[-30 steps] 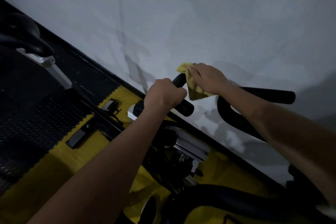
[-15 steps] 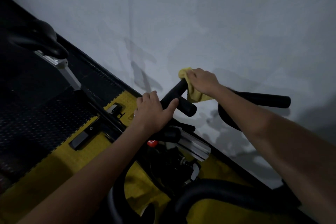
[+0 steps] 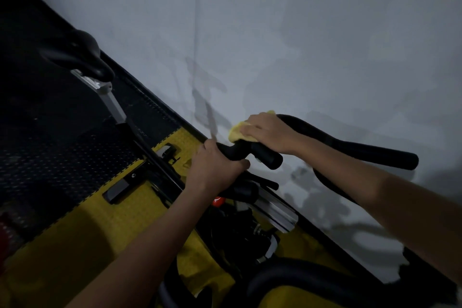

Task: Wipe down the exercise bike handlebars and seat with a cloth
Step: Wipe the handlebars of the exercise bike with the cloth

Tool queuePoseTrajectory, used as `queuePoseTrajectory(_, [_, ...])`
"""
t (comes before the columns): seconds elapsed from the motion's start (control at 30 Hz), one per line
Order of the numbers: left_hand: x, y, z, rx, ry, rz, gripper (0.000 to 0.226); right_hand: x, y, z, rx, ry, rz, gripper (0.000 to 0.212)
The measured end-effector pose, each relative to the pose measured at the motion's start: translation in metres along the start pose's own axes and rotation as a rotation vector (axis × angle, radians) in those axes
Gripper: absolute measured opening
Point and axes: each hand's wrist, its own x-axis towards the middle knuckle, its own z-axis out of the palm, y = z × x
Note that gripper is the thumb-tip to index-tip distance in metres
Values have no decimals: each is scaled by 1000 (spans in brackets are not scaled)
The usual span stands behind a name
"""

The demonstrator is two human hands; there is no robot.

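The right hand [image 3: 268,132] pressed the yellow cloth [image 3: 237,132] onto the handlebar [image 3: 350,144], fingers curled over it; the left hand [image 3: 215,165], at 7 o'clock of it, gripped the bar's bend. The bunched cloth risked slipping off the curve.

The scene is dim and grainy, with a cool grey cast on the wall [image 3: 300,32] above the hands. Soft shadows of the handlebars [image 3: 350,147] spread over the wall below the right hand [image 3: 268,132], while the floor [image 3: 50,157] left of the left hand [image 3: 215,167] sinks into near black. Straight edges bow toward the frame's borders, and the forearms nearest the camera look soft.
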Motion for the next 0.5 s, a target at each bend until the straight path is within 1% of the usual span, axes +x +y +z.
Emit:
queuePoseTrajectory(0.07, [-4,-2,-1,-16,2,-42,81,6,5,-8,-88,-35,3,40])
queuePoseTrajectory(0.17, [-12,-8,-1,-47,-3,-85,86,24,13,-25,-265,-88,145,62])
queuePoseTrajectory(0.2, [-14,-9,-1,-57,3,-94,85,30,14,-29,-298,-103,193,62])
queuePoseTrajectory(0.3, [-19,-8,-1,-91,41,-102,81,46,11,-30,-295,-134,304,58])
queuePoseTrajectory(0.4, [-20,-6,-3,-116,61,-101,78,49,-2,-27,-336,-202,298,53])
queuePoseTrajectory(0.5, [-17,-8,-4,-107,64,-104,75,33,-26,-21,-340,-233,253,41])
